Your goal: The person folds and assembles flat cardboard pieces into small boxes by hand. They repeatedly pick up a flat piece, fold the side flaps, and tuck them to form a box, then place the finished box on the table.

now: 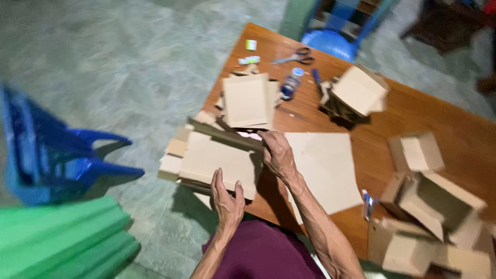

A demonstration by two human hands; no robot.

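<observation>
Both hands' grip on cardboard tray (217, 160), left hand (226, 202) near edge, right hand (277, 154) far corner

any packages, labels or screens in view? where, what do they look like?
No screens or signs.
Folded cardboard boxes: right table edge, plain brown, piled.
Box: table middle, tan, tilted.
Small bottle: far side by the scissors, clear, blue cap, blurred label.
Small card: far corner, green and white.

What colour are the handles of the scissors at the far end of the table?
The scissors have dark, blackish handles, though blurred; the head view shows them best.
</observation>
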